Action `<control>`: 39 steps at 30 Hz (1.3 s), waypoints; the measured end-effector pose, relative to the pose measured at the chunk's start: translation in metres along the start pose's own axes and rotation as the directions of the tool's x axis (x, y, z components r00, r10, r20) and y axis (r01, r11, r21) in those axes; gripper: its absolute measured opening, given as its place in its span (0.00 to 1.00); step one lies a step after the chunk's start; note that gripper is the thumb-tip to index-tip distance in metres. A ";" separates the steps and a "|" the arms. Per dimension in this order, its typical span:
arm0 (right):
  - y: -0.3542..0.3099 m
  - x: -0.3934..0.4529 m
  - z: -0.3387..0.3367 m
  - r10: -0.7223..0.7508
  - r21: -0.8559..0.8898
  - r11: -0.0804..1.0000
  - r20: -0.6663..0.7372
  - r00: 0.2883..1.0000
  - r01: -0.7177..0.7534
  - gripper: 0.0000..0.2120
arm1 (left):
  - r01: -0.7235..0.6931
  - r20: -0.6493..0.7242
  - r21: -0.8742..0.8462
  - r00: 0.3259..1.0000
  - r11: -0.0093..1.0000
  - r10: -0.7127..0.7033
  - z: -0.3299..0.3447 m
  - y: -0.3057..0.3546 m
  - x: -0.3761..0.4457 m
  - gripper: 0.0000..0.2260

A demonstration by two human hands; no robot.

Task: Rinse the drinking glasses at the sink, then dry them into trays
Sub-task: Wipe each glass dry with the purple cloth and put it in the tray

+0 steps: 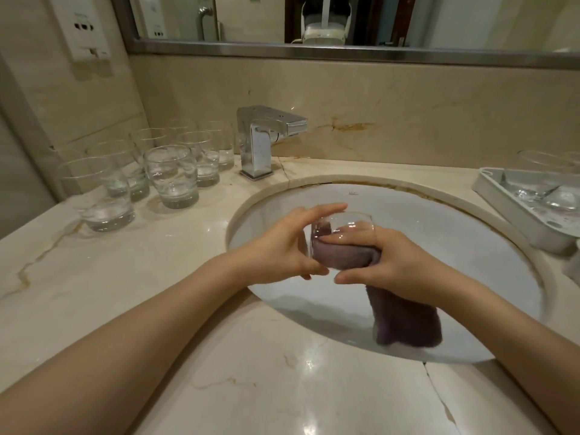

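Observation:
Over the white sink basin my left hand grips a clear drinking glass by its side, thumb below and fingers over the top. My right hand holds a purple cloth and pushes part of it into the glass with its fingers; the rest of the cloth hangs down into the basin. Several more clear glasses stand on the counter at the left. A white tray at the right edge holds glasses.
A chrome faucet stands behind the basin, with no water seen running. The marble counter runs around the sink and has a crack at the front right. A mirror and a wall socket panel are behind.

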State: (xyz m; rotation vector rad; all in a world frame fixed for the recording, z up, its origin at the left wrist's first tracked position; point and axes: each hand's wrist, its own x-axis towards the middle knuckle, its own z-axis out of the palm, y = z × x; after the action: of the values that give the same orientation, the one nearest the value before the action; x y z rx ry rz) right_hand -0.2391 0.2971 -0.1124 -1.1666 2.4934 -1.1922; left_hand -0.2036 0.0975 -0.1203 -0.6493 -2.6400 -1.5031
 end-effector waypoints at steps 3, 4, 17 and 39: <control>-0.002 0.000 -0.002 0.151 0.369 0.910 0.125 0.981 -0.187 0.16 | -0.157 -0.003 0.361 0.986 0.919 0.169 -0.001 -0.006 0.000 0.39; -0.001 0.001 -0.001 0.167 0.397 0.895 0.119 0.979 -0.201 0.16 | -0.190 -0.005 0.408 0.978 0.893 0.210 -0.002 -0.008 0.000 0.39; 0.016 0.002 -0.001 -0.347 -0.546 0.793 -0.043 0.937 0.269 0.24 | 0.151 0.112 -0.359 0.987 0.921 -0.118 -0.011 0.012 0.001 0.37; 0.019 0.004 0.000 -0.502 -0.695 0.644 -0.068 0.862 0.320 0.30 | 0.148 0.084 -0.390 0.989 0.909 -0.125 -0.013 0.012 0.001 0.34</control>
State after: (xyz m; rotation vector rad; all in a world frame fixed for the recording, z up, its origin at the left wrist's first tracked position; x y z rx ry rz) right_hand -0.2526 0.3017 -0.1250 -1.9635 3.0863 -0.4899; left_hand -0.2028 0.0922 -0.1033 -0.5380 -2.4807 -2.1212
